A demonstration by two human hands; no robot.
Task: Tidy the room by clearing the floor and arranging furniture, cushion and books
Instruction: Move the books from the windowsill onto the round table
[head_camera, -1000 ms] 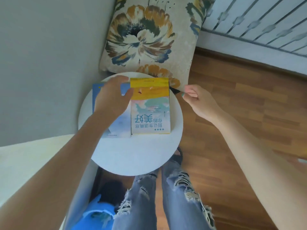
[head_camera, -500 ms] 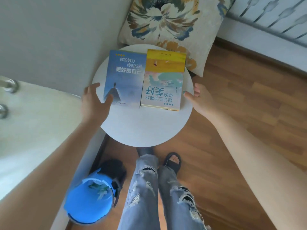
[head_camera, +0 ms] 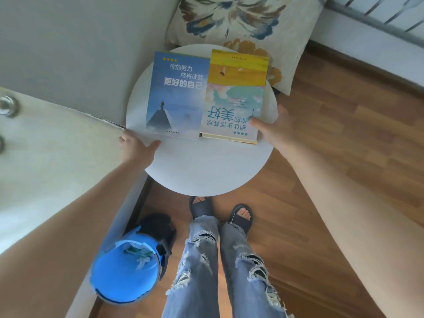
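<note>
Wooden floor [head_camera: 344, 138] runs under you, with a pale wall at the far left and a white cabinet or door [head_camera: 46, 168] beside your left arm. Low at your left foot stands a blue bin [head_camera: 124, 275] with some scraps inside, though what they are is too blurred to tell. Your left hand [head_camera: 137, 150] rests spread on the near-left rim of the round white desk [head_camera: 206, 171], fingers loose and holding nothing, its thumb just short of the blue book's corner. That blue book [head_camera: 176, 95] lies flat on the desk, its title reading the right way up to you. Touching its right edge lies the yellow book [head_camera: 236, 92], also flat, its title upside down to you, its far corner reaching past the desk's rim. Your right hand [head_camera: 275, 129] sits at the desk's right rim with the thumb laid on the yellow book's near-right corner; the fingers are spread, not closed around it. Behind the desk, a floral cushion [head_camera: 241, 21] leans upright against the wall. Your legs in ripped jeans and dark sandals stand at the desk's near edge.
</note>
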